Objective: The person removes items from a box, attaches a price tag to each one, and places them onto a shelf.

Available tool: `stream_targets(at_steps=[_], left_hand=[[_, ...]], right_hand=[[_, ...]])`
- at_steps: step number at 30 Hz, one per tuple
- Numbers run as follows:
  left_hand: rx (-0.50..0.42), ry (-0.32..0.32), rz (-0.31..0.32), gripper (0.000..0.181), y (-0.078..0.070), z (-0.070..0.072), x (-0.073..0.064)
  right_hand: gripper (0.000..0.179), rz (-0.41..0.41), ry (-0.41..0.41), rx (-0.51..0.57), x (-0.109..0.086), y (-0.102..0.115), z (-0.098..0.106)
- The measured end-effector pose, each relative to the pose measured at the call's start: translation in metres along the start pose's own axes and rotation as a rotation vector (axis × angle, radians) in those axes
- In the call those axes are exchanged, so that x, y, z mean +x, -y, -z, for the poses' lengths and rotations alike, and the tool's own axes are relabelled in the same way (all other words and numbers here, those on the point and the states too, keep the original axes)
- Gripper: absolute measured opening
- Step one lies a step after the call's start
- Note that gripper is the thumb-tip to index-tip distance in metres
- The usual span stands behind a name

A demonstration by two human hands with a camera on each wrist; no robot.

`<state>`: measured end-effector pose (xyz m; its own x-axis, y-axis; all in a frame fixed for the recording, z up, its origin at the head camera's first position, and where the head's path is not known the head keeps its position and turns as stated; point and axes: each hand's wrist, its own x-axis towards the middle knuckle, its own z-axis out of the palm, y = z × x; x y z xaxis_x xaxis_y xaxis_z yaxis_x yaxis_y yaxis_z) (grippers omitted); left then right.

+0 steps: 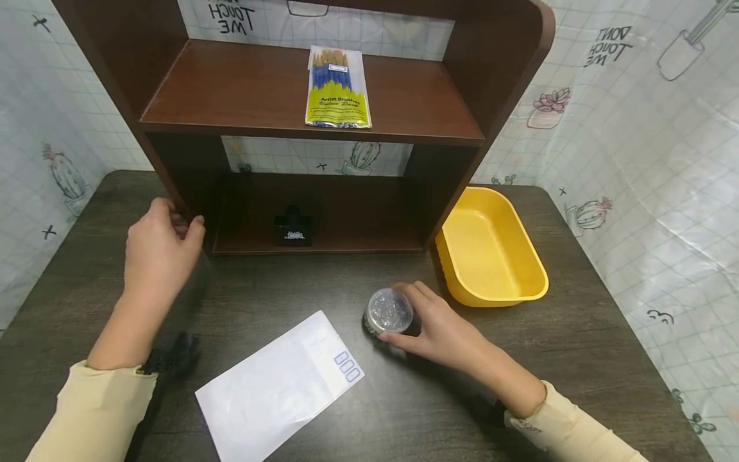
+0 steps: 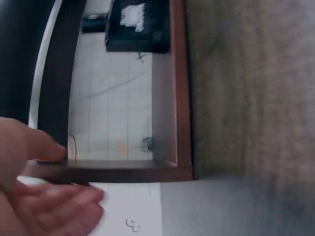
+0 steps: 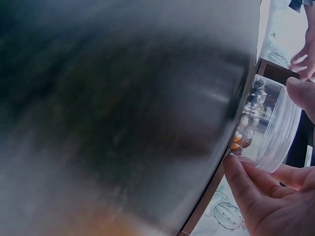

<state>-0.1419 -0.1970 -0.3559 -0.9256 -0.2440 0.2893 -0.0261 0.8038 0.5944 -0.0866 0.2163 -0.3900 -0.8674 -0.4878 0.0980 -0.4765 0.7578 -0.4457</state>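
Note:
My right hand (image 1: 441,330) holds a small round clear plastic jar (image 1: 389,312) on the table, thumb on one side and fingers on the other. In the right wrist view the jar (image 3: 266,125) has a clear lid, with shiny marble-like pieces (image 3: 243,128) inside, some dark and some orange. My left hand (image 1: 158,247) is at the lower left side panel of a dark brown wooden shelf (image 1: 254,251). Seen from the left wrist, the thumb lies inside that panel (image 2: 123,172) and the curled fingers (image 2: 74,209) lie outside it.
A pack of artist brushes (image 1: 337,90) lies on the upper shelf board. On the lower board stands a black box-shaped item (image 1: 293,228). A yellow plastic bin (image 1: 493,247) sits right of the shelf. A white envelope (image 1: 283,388) lies on the dark table (image 1: 462,423) between the arms.

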Motion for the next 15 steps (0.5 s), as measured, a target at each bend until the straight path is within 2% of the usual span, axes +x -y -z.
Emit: stream_targets(at_steps=[3,6,9,12,15], left_hand=[[0.151,0.153,0.018,0.041,-0.002,-0.001,-0.011],[0.24,0.292,-0.004,0.043,-0.007,-0.004,-0.023],[0.243,0.429,-0.052,0.044,-0.018,-0.011,-0.033],[0.199,0.575,-0.094,0.045,-0.032,-0.021,-0.043],[0.163,0.657,-0.136,0.04,-0.048,-0.033,-0.058]], right_hand=[[0.076,0.003,0.007,0.008,0.0,0.001,0.0],[0.075,-0.007,0.024,0.015,0.001,0.002,-0.001],[0.076,-0.017,0.035,0.013,0.0,0.003,-0.001],[0.076,-0.022,0.035,0.008,0.0,0.002,-0.001],[0.075,-0.02,0.034,0.007,0.0,0.001,-0.001]])
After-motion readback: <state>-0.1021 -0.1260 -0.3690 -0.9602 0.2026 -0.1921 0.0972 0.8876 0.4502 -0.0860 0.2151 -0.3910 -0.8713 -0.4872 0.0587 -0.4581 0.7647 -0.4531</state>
